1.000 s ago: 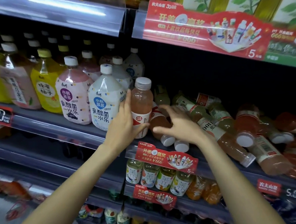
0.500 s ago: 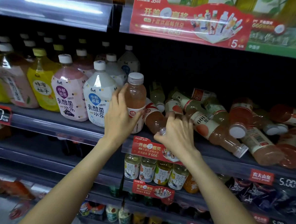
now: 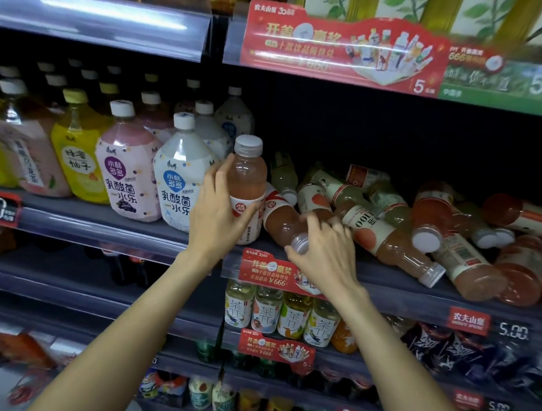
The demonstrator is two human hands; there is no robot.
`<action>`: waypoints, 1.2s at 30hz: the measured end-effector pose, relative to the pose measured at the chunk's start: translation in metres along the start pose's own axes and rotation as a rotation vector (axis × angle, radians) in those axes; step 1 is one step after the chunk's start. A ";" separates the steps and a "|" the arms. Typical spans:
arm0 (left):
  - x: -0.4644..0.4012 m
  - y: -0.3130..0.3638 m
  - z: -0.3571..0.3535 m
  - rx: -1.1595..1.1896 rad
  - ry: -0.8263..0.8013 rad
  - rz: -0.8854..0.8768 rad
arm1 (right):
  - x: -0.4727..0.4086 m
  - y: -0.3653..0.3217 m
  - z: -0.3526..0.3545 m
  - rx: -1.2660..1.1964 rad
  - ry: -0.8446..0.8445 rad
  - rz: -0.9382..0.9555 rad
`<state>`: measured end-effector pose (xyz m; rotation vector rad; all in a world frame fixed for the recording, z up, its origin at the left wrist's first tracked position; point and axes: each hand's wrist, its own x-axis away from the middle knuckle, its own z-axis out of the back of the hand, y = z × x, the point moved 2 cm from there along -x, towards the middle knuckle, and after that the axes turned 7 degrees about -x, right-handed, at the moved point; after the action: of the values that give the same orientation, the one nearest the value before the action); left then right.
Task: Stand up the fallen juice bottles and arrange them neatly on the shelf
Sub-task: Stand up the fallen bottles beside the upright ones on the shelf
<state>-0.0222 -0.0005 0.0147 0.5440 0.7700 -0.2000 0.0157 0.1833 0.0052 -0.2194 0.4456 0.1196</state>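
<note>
An upright pink juice bottle (image 3: pixel 248 184) with a white cap stands at the left end of the shelf (image 3: pixel 402 280). My left hand (image 3: pixel 219 213) grips its lower body. Right beside it lies a fallen pink juice bottle (image 3: pixel 281 220), cap toward me. My right hand (image 3: pixel 326 251) holds that fallen bottle near its neck and cap. Further right, several more juice bottles (image 3: pixel 398 243) lie tumbled across the shelf, pink and pale yellow, caps pointing different ways.
Large upright drink bottles (image 3: pixel 180 179) fill the shelf section to the left, close against the standing juice bottle. A red promo tag (image 3: pixel 273 273) hangs on the shelf edge under my right hand. Lower shelves hold small tea bottles (image 3: pixel 281 315).
My right hand came down onto the fallen bottle beside the upright one and took hold near its cap. My left hand closed further round the upright bottle.
</note>
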 end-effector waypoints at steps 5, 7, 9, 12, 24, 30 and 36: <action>0.000 -0.001 0.005 0.024 -0.004 -0.054 | -0.006 0.007 0.023 -0.378 0.113 -0.181; 0.001 -0.001 0.005 0.018 -0.001 -0.055 | -0.014 0.008 0.032 -0.506 0.191 -0.182; 0.002 -0.001 0.005 0.014 0.003 -0.055 | -0.024 0.009 0.037 -0.663 0.290 -0.181; 0.004 -0.001 0.004 0.016 0.004 -0.056 | -0.048 0.006 0.033 -0.883 0.371 -0.137; 0.005 0.006 0.005 0.028 -0.022 -0.010 | -0.128 -0.029 0.021 -0.783 0.106 0.141; 0.006 0.006 0.008 0.043 -0.041 -0.007 | -0.129 -0.026 0.021 -0.857 0.213 -0.037; 0.004 0.007 0.010 0.002 -0.036 -0.005 | -0.130 -0.025 0.024 -0.868 0.045 0.054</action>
<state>-0.0107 0.0003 0.0204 0.5392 0.7365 -0.2150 -0.0862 0.1558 0.0884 -1.0639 0.4228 0.3593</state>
